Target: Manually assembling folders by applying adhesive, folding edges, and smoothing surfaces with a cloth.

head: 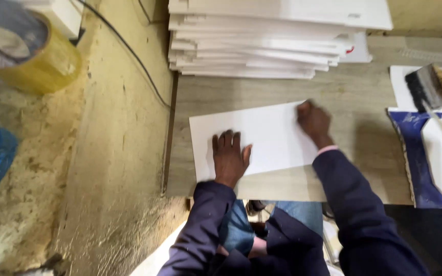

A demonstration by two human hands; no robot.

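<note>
So right now there's a single white sheet [262, 138] lying flat on the wooden counter [354, 97], just in front of the person. The left hand [228, 158] is spread flat on the near-left part of the sheet, fingers open and pressing down, so no real grip there, just pinning it. The right hand [312, 120] is bunched up at the sheet's far right corner. It's blurry, so I can't tell if it's pinching the corner or rubbing along the edge.

My read: this is the smoothing or squaring-up step on one sheet, left hand keeping it from sliding while the right works the corner. Whatever comes next needs that left palm to stay firm and the right to move evenly so the sheet doesn't skew.

Behind it sits a big stack of white sheets [262, 41]. Off to the right there's a wide brush [428, 87] above a blue tray [410, 153], well apart from the hands. A roll of yellow tape [26, 46] sits far left.
</note>
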